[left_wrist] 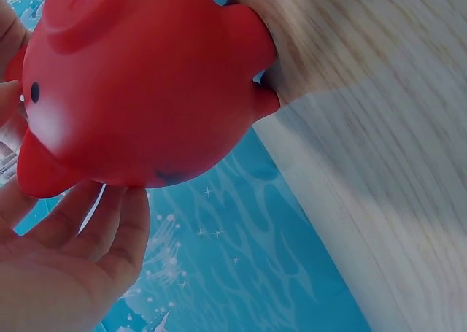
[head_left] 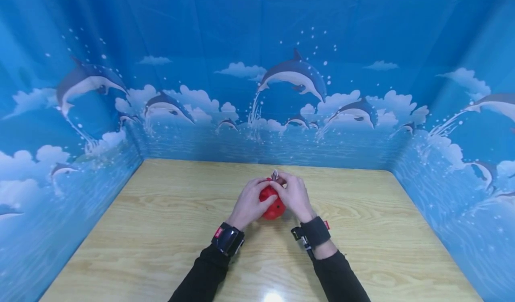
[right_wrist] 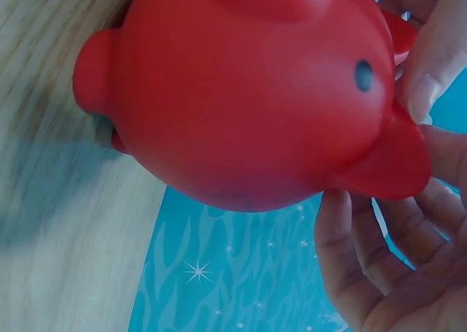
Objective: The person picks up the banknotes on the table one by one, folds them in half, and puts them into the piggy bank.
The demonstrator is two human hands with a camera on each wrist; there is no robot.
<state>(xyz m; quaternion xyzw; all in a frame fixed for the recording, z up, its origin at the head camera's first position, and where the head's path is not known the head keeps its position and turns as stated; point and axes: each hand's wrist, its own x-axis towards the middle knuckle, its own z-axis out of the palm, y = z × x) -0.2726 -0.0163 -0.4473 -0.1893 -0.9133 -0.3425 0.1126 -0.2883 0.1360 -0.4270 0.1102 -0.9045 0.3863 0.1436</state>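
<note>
A red piggy bank (head_left: 273,209) stands on the table between the two hands, its snout and dark eyes towards me. My left hand (head_left: 250,203) holds it from the left, thumb across its front, fingers along its upper side. At its top, my right hand (head_left: 293,195) pinches a small striped, greyish folded piece (head_left: 275,175) that sticks up; its exact kind is too small to tell. In the right wrist view, several fingers (right_wrist: 337,230) of the right hand touch the bank's side by the ear (right_wrist: 398,168). The top of the bank is hidden by the hands.
The wood-grain table (head_left: 181,212) extends around both hands. Blue curtains (head_left: 225,29) printed with dolphins stand along its back and both sides. A black strap with a small device (head_left: 228,239) sits on each wrist.
</note>
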